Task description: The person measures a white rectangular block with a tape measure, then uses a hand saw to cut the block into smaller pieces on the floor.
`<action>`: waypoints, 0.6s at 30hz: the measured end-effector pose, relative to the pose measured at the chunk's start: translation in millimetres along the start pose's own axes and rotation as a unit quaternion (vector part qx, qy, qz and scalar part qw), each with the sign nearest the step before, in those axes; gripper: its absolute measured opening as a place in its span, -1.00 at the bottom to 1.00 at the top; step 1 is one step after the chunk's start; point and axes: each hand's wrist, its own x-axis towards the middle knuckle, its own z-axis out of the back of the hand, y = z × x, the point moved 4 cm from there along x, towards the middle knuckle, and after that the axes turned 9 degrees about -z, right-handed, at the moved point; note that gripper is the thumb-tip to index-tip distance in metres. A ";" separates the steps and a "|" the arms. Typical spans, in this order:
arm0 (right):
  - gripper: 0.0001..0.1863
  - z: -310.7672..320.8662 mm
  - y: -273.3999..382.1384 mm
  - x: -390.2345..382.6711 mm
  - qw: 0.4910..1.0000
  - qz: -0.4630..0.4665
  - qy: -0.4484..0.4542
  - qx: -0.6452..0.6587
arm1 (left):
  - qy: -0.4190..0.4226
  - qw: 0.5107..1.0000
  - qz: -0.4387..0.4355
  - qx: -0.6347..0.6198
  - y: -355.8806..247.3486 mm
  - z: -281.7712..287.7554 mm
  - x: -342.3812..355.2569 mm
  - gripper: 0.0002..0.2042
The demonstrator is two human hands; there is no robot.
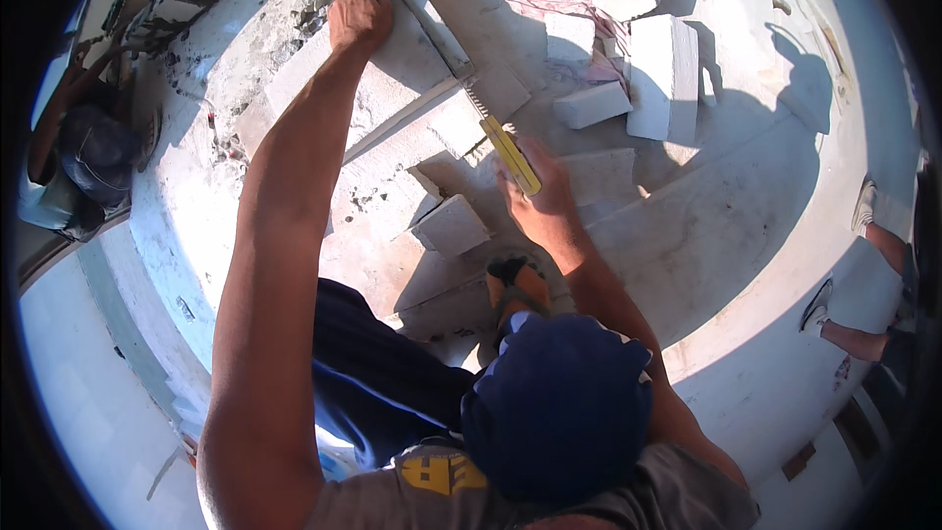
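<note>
My left hand [361, 18], its fingers curled, holds down the far end of a large pale block [392, 69] lying flat. My right hand [546, 198] is closed round the yellow handle of a saw [510, 155]. Its narrow toothed blade points away from me and reaches the block's near right corner. Beside that edge lies a narrow pale strip [432, 25]; whether it is joined to the block I cannot tell. A small cut block piece [451, 226] lies nearer to me, left of my right hand. My orange and black shoe [517, 285] shows below.
To the right stand white blocks [662, 79] with a smaller piece [593, 105] and pinkish string [579, 8]. Rubble [294, 15] covers the far left floor. One person [93, 147] crouches at the left edge; another person's legs [863, 339] show at the right.
</note>
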 end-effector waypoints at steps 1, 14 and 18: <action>-0.77 2.6 -2.7 -13.3 1.000 -0.008 -0.002 -0.001 | -0.005 1.000 0.026 -0.009 2.0 1.0 -1.9 -0.48; -0.76 1.5 -3.9 -13.4 0.999 -0.022 0.017 -0.018 | 0.025 0.999 0.034 -0.034 -9.5 12.8 -8.6 -0.50; -0.75 43.4 -16.8 -102.5 0.995 -0.090 0.018 -0.036 | -0.009 0.995 0.090 -0.035 -7.2 19.1 -11.3 -0.47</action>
